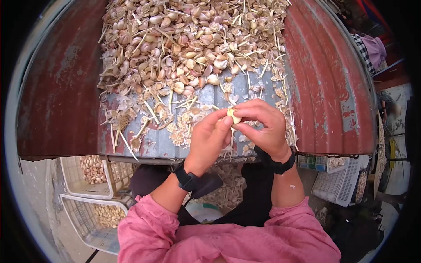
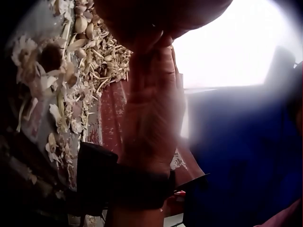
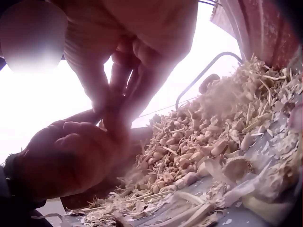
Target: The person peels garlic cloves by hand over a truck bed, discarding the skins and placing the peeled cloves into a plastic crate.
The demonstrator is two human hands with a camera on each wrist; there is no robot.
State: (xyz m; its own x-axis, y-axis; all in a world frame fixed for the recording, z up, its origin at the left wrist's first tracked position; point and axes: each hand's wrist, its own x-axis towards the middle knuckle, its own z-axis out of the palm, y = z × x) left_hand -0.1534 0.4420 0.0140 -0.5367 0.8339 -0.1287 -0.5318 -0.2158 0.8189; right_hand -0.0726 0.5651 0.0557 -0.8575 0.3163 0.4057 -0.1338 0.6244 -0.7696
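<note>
Above the near end of the metal sheet, both hands meet at a pale yellow garlic clove [image 1: 234,115]. My left hand [image 1: 209,138] pinches its left side between thumb and forefinger. From the other side, the thumb and fingers of my right hand [image 1: 267,127] pinch the same clove. The left wrist view shows the right hand [image 2: 154,109] with its fingertips meeting the darkened left hand, which hides the clove. In the right wrist view the right hand [image 3: 137,38] comes down from above onto the left hand [image 3: 75,156]. A heap of unpeeled garlic cloves [image 1: 175,48] lies beyond the hands.
Dry stalks and skins [image 1: 180,131] litter the grey metal sheet [image 1: 210,94] near the hands. Red ribbed metal sides [image 1: 329,79] rise left and right. Below at left stand plastic crates [image 1: 109,188] holding cloves; another white crate [image 1: 337,182] leans at right.
</note>
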